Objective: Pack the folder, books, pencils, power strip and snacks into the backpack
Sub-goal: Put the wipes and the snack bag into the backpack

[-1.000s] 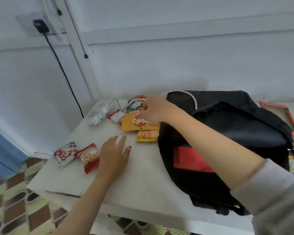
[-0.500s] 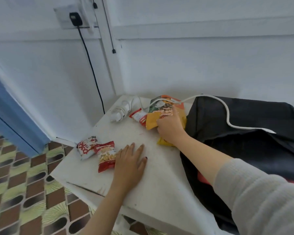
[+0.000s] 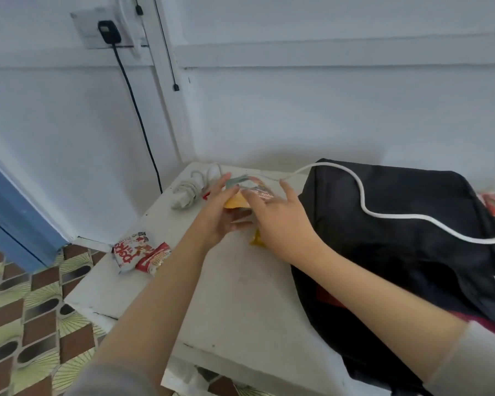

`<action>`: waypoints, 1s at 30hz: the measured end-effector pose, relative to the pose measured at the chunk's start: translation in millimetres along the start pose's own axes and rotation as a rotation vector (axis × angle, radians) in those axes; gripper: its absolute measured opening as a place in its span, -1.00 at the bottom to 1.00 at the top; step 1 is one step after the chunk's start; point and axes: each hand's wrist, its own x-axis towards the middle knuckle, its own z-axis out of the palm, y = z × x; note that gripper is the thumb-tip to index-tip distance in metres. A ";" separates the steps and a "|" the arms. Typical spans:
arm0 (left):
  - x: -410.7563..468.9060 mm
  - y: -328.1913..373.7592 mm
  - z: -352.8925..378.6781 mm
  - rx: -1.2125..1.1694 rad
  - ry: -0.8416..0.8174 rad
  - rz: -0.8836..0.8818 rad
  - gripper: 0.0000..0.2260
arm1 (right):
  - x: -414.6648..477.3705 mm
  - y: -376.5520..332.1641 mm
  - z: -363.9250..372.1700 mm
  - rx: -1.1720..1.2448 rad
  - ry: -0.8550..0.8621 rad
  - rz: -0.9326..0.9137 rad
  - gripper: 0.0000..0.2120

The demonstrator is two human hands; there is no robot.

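Two small red-and-white foil snack packets (image 3: 139, 254) lie untouched near the white table (image 3: 240, 310) edge. Past the coiled white power strip (image 3: 187, 190), left hand (image 3: 217, 214) and right hand (image 3: 280, 221), fingers straight and spread, sandwich orange crinkly snack bags (image 3: 247, 192), probably to scoop them together for the black fabric backpack (image 3: 406, 252) alongside.

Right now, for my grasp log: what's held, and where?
Snack packets, pressed between both hands: left hand at the left edge, right hand spread over the top.

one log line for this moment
phase: gathering; left hand, right hand: on snack pile; two packets: apart at table edge; backpack: beside
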 end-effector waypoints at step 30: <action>-45.7 36.1 69.9 0.199 -0.272 0.164 -0.45 | -51.2 74.4 -122.1 1.651 -0.299 0.916 -0.52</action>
